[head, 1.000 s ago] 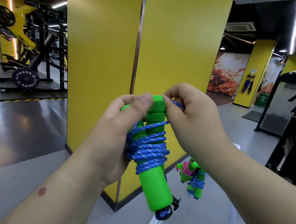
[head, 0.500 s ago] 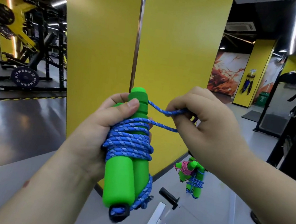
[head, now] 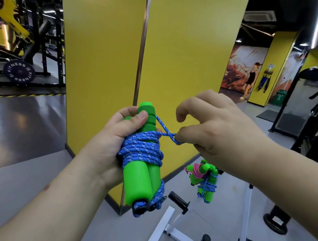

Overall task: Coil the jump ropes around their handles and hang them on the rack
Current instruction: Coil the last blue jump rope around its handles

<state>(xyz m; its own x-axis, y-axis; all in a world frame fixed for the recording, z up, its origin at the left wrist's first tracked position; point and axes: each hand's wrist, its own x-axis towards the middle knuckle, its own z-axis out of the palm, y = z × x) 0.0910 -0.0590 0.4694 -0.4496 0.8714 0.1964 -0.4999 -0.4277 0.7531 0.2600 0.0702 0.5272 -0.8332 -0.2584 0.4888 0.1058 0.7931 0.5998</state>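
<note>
Rope (head: 141, 150), soft and limp, is pinched as a short loop by the right hand (head: 210, 128); the left hand (head: 116, 134) clenches the light foam handles (head: 141, 179) mid-coil, above the rack (head: 171, 223). Grip the bundle, not loose cord.

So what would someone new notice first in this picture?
Dead centre, the left hand grips two bright green handles wrapped in blue rope, while the right hand pinches a loop of it. Behind stands a big yellow pillar; lower right, other coiled ropes hang on a white rack.
</note>
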